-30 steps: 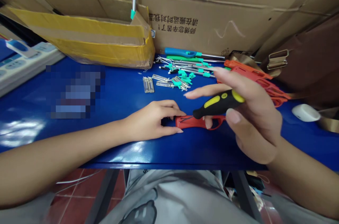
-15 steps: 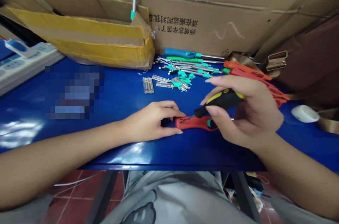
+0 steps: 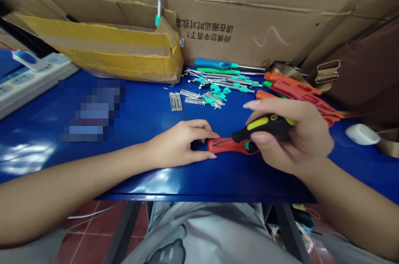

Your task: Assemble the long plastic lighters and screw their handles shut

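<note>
A red lighter body (image 3: pixel 229 145) with a green and black trigger part lies on the blue table in front of me. My left hand (image 3: pixel 190 141) grips its left end between thumb and fingers. In my right hand (image 3: pixel 294 135) is a screwdriver (image 3: pixel 257 127) with a black and yellow handle. Its thin shaft slants down to the left, with the tip at the slot near the lighter's left end. Whether the tip sits inside the slot I cannot tell. My right fingers hide the lighter's right end.
Beyond my hands lie metal lighter tubes (image 3: pixel 232 84), clear fuel tanks (image 3: pixel 176 101) and a blue lighter (image 3: pixel 215 63). Red and orange casings (image 3: pixel 296 89) are piled at right, near a white mouse-like object (image 3: pixel 362 134). A taped carton (image 3: pixel 124 58) and power strip (image 3: pixel 37 77) stand left.
My right hand has lowered the screwdriver handle slightly and shifted it a little right, so the shaft lies flatter. My left hand keeps its grip on the lighter body. The view has shifted slightly.
</note>
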The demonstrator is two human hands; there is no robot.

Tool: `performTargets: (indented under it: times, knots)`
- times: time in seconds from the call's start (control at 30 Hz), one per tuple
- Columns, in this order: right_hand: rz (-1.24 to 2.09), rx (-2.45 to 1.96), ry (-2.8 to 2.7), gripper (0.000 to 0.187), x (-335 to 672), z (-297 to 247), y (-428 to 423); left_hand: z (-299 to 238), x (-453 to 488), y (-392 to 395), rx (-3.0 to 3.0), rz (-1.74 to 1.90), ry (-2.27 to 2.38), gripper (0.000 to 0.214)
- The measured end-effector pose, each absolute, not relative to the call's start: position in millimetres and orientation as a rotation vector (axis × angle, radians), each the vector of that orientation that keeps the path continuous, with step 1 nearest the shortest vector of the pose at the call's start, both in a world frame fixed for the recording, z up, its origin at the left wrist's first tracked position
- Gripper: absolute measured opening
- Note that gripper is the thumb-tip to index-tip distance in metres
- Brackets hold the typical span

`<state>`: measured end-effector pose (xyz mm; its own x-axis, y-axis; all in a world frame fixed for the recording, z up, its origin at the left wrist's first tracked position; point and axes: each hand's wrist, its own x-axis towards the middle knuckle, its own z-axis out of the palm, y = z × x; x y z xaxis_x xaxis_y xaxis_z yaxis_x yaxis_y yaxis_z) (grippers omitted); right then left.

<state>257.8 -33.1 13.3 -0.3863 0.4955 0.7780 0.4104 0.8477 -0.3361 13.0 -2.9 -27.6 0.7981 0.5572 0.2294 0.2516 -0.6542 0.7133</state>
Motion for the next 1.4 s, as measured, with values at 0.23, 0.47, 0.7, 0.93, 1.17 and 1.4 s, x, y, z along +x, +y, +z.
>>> performTargets:
  times: [0.23, 0.47, 0.7, 0.93, 1.17, 1.4]
  knots:
    - [0.337, -0.663, -2.060, 0.056, 256.3, 12.6, -34.3, -26.8, 13.1, -2.9, 2.301, 0.564, 0.594, 0.034]
    - [0.275, -0.687, -2.073, 0.052, 255.1, 14.8, -36.4, -24.3, 13.3, -3.3, 2.300, 0.557, 0.616, 0.031]
    - [-0.003, -0.689, -2.035, 0.040, 254.9, 15.5, -34.8, -23.3, 13.5, -3.5, 2.293, 0.547, 0.622, 0.029]
    - [0.477, -0.637, -2.013, 0.048, 256.0, 12.2, -34.1, -24.5, 12.3, -3.4, 2.294, 0.541, 0.620, 0.032]
    - [0.101, -0.695, -2.047, 0.037, 256.2, 15.1, -34.3, -23.6, 12.8, -3.0, 2.294, 0.540, 0.612, 0.031]
    - [0.405, -0.759, -2.042, 0.052, 257.1, 9.0, -34.4, -24.0, 13.2, -3.4, 2.302, 0.550, 0.610, 0.031]
